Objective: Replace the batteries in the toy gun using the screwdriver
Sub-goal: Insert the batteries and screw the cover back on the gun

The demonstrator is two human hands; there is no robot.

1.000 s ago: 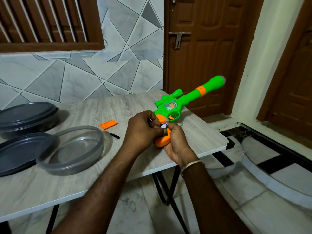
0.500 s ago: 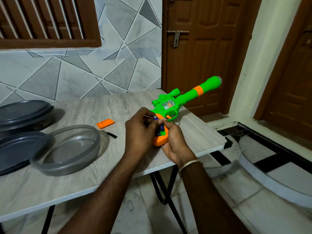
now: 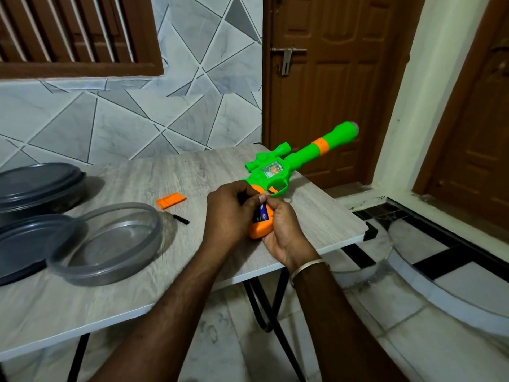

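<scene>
— How are the hands posed?

— The left hand (image 3: 228, 213) is seen knuckles up at the centre of the frame. Its fingers are curled against the orange grip of the green and orange plastic toy gun (image 3: 278, 172). The fingertips are hidden, and the grip's left side is hidden by that hand. The grip is cupped from below by the right hand (image 3: 285, 234), and its thumb is laid on a blue cylindrical battery (image 3: 263, 215) seated in the opened grip.

— Where is the gun pointed?

— Its barrel is pointed to the upper right, past the edge of the grey wood-grain table (image 3: 165, 271).

— What is found around?

— An orange flat plastic cover (image 3: 170, 201) and a small black screwdriver (image 3: 181, 219) are laid left of centre, near each other but apart. At the lower left, a clear round plastic container (image 3: 110, 244) is lapped over a dark grey oval lid (image 3: 27, 241).
</scene>
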